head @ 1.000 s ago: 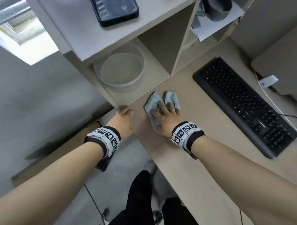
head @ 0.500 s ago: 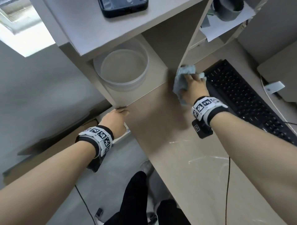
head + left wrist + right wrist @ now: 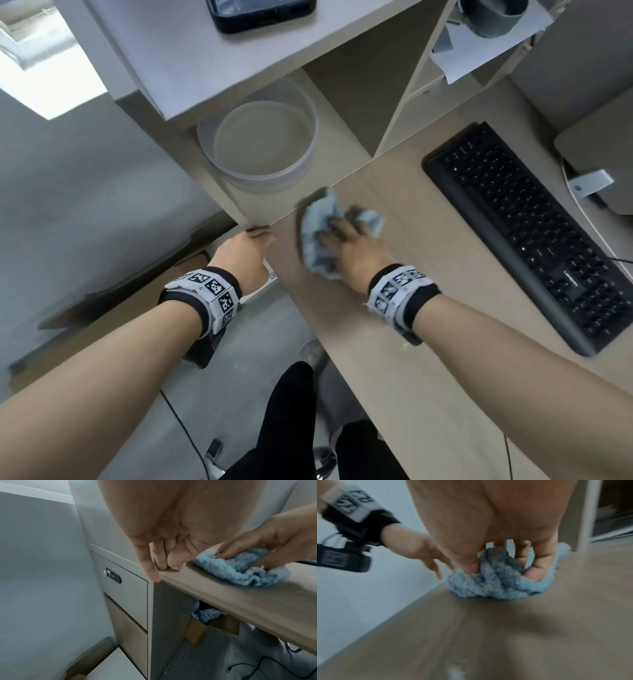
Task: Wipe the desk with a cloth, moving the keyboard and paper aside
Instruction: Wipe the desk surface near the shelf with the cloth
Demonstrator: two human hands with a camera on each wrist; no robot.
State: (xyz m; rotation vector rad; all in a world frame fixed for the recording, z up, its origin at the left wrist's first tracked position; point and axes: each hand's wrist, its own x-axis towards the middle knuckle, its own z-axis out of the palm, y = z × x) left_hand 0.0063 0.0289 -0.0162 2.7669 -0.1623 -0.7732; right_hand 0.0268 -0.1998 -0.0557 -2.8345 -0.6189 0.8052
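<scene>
R hand (image 3: 356, 251) lay palm-down on the blue cloth (image 3: 317, 236), fingers spread & bent into the bunched fabric, gripping it against the desk (image 3: 394, 359) near the top's L front corner. Cloth looked smeared w/ blur in the head view; R wrist view showed it crumpled up betw. thumb & fingers. L hand (image 3: 241, 253) sat at the desk's L corner, held nothing: thumb down along the front edge, fingertips (image 3: 163, 566) bent & touching the top, per L wrist view. Hands were near each other, not touching. Keyboard (image 3: 534, 236), black, lay diagonally on the desk to the R, well apart from the cloth. Paper (image 3: 479, 51) sat up on a shelf at top R under a grey cup (image 3: 496, 17). Clear round tub (image 3: 260, 137) stood in the open cubby just behind the cloth, dark phone (image 3: 260, 12) on the shelf top above it. L wrist view also showed a drawer w/ a combo lock (image 3: 113, 575) below the desk corner
</scene>
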